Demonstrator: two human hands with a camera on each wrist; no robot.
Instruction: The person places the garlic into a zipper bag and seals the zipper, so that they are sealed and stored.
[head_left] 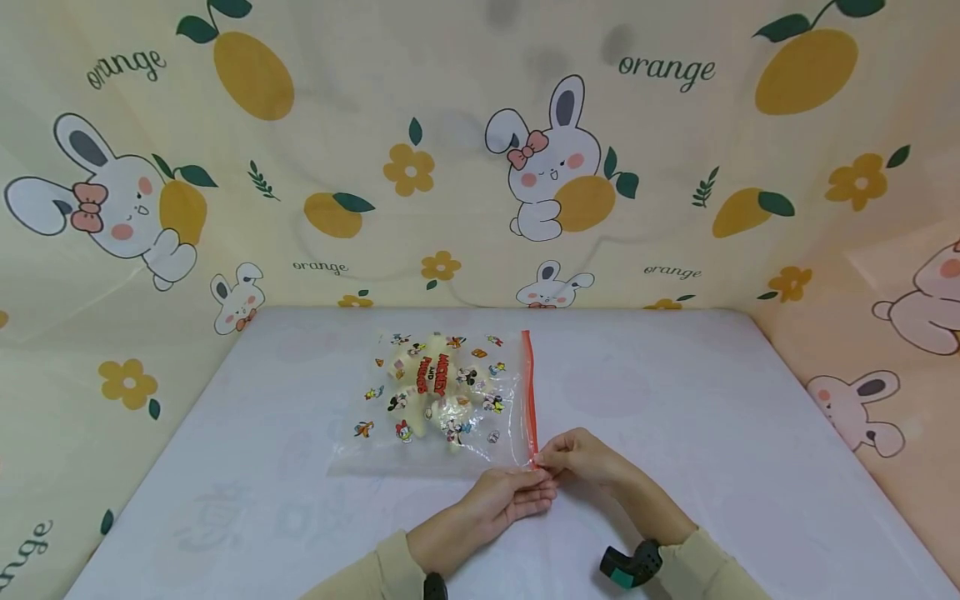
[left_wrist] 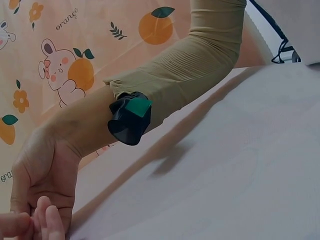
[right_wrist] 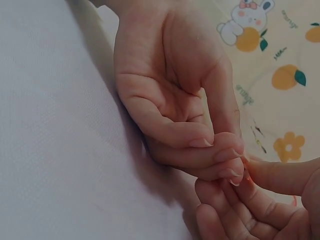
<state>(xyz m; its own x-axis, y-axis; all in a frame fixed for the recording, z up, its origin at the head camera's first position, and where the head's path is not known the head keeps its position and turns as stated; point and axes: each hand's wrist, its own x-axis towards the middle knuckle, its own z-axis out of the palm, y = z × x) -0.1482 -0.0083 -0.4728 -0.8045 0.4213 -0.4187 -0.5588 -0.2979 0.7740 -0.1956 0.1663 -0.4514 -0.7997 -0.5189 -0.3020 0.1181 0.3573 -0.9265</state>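
Observation:
A clear zip bag (head_left: 483,450) printed with small cartoon figures and red "Mickey and Friends" lettering lies on the table in the head view. Inside it are pale cream lumpy things (head_left: 412,412), partly covered by the print. A red zip strip (head_left: 529,383) runs along the bag's right edge. At the near end of that strip my left hand (head_left: 501,504) pinches the corner between thumb and forefinger, the other fingers loosely bent. My right hand (head_left: 585,458) pinches the same end from the right. Their fingertips meet in the right wrist view, largely hiding the strip's end.
The bag lies on a white-covered table (head_left: 675,400). Behind and beside it hangs a cream curtain (head_left: 450,83) printed with rabbits and oranges. A black band with a green patch (head_left: 630,567) is strapped at my right wrist.

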